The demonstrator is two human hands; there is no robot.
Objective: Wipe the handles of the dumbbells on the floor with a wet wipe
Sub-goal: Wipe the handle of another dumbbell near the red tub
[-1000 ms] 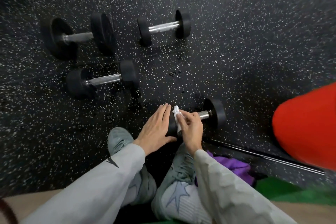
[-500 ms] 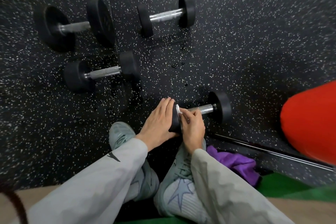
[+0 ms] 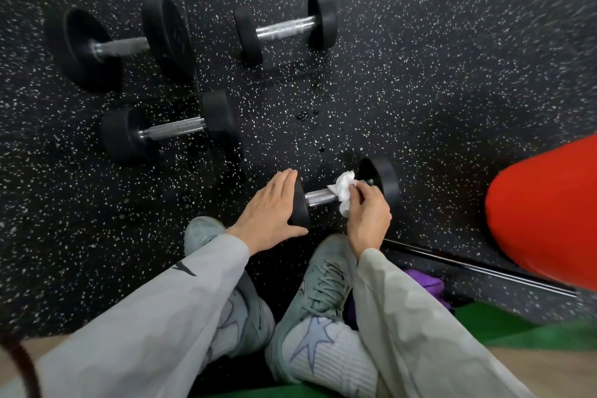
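Just in front of my feet, a small black dumbbell point(image 3: 319, 197) with a knurled metal handle lies on the speckled rubber floor. My left hand point(image 3: 269, 208) rests flat against its left weight, fingers straight. My right hand point(image 3: 366, 215) grips the right end of the handle through a crumpled white wet wipe point(image 3: 344, 191). Farther off lie three more dumbbells: a mid-size one point(image 3: 169, 129) at the left, a large one point(image 3: 121, 45) at the far left, and a small one point(image 3: 286, 29) at the far centre.
A big red rounded object point(image 3: 546, 216) bulges in at the right. A thin black bar point(image 3: 478, 270) lies on the floor below it, beside a purple cloth point(image 3: 423, 283). Green matting point(image 3: 491, 329) borders the lower right. My grey shoes point(image 3: 323, 271) stand below the hands. Dark wet drops point(image 3: 303, 115) dot the floor.
My right hand has slid the wipe along the handle from its left end to its right end, baring the metal between. The left hand stays on the left weight.
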